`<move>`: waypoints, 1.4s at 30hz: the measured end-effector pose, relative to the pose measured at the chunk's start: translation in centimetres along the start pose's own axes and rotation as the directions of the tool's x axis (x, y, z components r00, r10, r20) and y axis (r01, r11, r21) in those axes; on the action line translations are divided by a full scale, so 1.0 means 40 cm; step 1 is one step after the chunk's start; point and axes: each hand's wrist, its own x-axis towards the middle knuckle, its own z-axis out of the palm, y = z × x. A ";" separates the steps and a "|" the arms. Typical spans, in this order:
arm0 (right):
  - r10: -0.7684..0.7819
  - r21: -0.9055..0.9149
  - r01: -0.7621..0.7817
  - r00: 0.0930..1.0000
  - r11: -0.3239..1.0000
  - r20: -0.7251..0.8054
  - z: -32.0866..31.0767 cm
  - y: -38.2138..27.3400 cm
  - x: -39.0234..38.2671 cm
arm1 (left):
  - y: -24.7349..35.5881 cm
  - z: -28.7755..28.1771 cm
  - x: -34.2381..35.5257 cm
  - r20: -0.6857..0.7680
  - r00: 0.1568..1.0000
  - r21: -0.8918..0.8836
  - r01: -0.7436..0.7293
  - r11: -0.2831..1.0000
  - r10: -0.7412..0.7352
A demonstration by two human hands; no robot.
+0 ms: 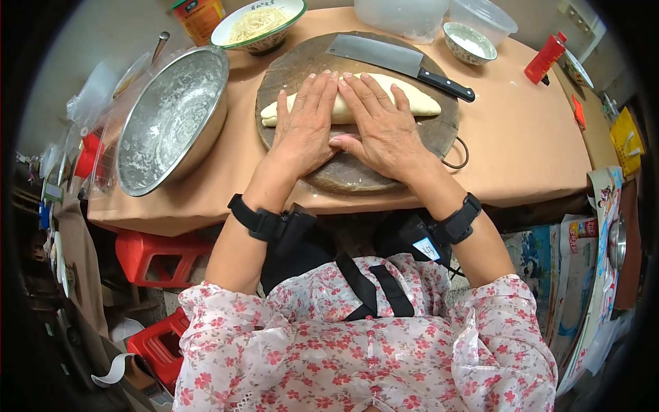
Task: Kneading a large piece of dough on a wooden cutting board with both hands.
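A long pale roll of dough [427,104] lies across a round wooden board [295,65]. My left hand [307,123] rests on the dough with its fingers stretched out, pointing away from me. My right hand [379,134] also lies over the roll, fingers extended, its thumb beside the heel of my left hand. Both palms are turned down, and neither hand grips anything. Behind the roll, a cleaver [376,53] with a black handle lies on the board, its handle reaching past the right edge.
A large floured metal bowl [168,123] stands left on the peach-covered table [535,151]. Along the back are a bowl of pale shreds [255,26], a small bowl of white powder [470,43], plastic containers [398,15] and a red bottle [546,58]. Red stools [154,254] sit below.
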 end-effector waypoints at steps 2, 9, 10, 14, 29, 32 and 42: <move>0.012 -0.042 -0.011 1.000 0.999 0.018 -0.005 0.008 -0.005 | -0.001 0.001 -0.008 0.018 1.000 -0.014 0.009 1.000 -0.008; 0.250 -0.056 -0.247 0.967 0.967 0.051 -0.031 0.100 -0.068 | -0.089 -0.003 -0.069 -0.021 0.991 -0.034 0.129 0.991 -0.130; 0.299 -0.039 -0.296 0.950 0.954 0.085 -0.038 0.122 -0.079 | -0.099 -0.007 -0.079 -0.008 0.989 -0.004 0.148 0.989 -0.148; 0.392 -0.072 -0.385 0.902 0.920 0.180 -0.059 0.167 -0.111 | -0.090 -0.019 -0.083 0.030 0.982 0.031 0.187 0.982 -0.188; 0.397 -0.075 -0.390 0.897 0.918 0.195 -0.052 0.169 -0.113 | 0.117 0.032 0.076 -0.071 0.967 0.006 -0.243 0.970 0.243; 0.408 -0.096 -0.396 0.890 0.913 0.202 -0.061 0.172 -0.117 | 0.080 0.022 0.063 -0.114 0.981 -0.010 -0.160 0.987 0.158; 0.421 -0.120 -0.404 0.877 0.907 0.229 -0.070 0.162 -0.117 | -0.083 -0.007 -0.054 -0.013 0.996 -0.081 0.091 0.993 -0.092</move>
